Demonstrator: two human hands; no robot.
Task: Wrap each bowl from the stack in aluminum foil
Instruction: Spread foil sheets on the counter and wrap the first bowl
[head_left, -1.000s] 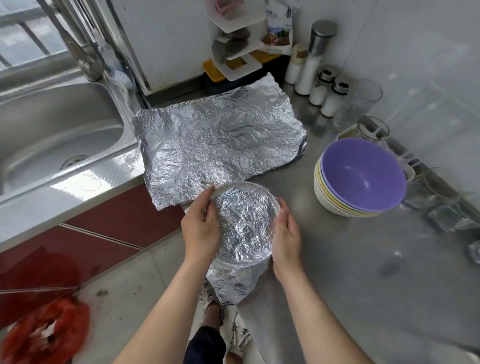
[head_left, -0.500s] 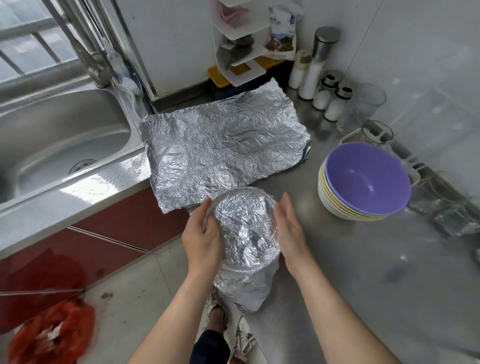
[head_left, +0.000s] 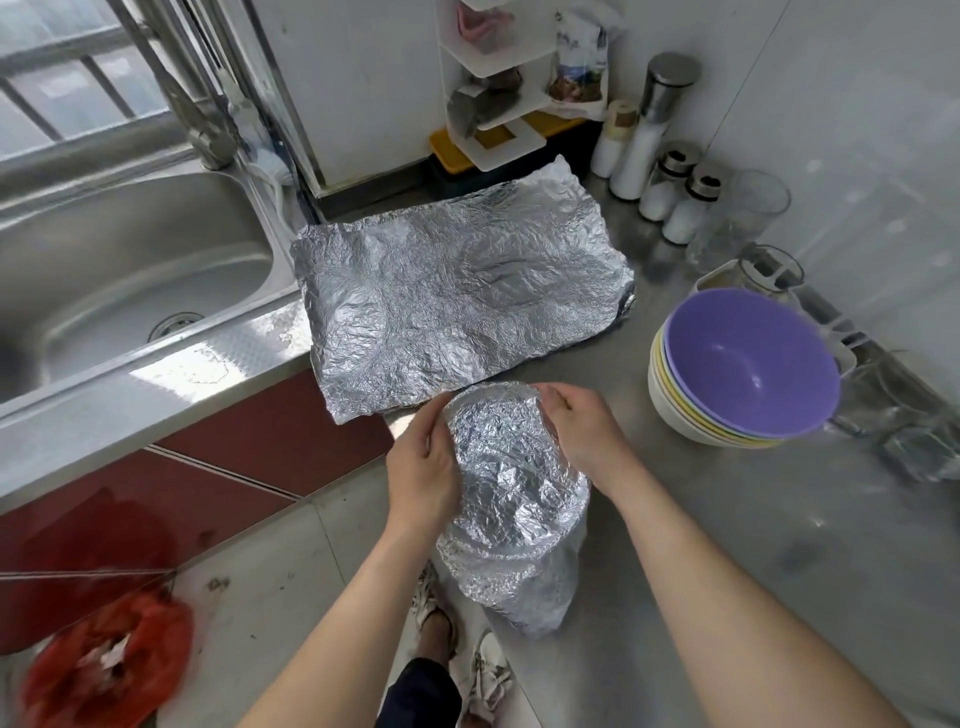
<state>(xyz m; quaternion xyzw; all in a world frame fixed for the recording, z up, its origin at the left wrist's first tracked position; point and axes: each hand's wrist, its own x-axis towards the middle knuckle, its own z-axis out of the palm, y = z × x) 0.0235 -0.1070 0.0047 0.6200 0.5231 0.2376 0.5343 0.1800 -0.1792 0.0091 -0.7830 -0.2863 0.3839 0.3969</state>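
A bowl covered in crumpled aluminum foil (head_left: 506, 467) sits at the counter's near corner, tipped toward me, with loose foil hanging below its near side. My left hand (head_left: 423, 467) cups its left side and my right hand (head_left: 582, 426) curls over its far right rim. A large flat sheet of foil (head_left: 457, 291) lies on the steel counter (head_left: 727, 545) behind it. To the right stands a stack of bowls (head_left: 737, 374), the top one purple, with yellow and white ones under it.
A steel sink (head_left: 119, 275) with a tap fills the left. Salt jars (head_left: 670, 192), a tall shaker and a glass (head_left: 748, 218) line the back wall beside a white rack (head_left: 493, 104). A red bag (head_left: 104, 660) lies on the floor.
The wrapped bowl has tipped further toward me and turned between my hands. My right hand moved up onto its far rim; the loose foil tail now hangs lower at the near side.
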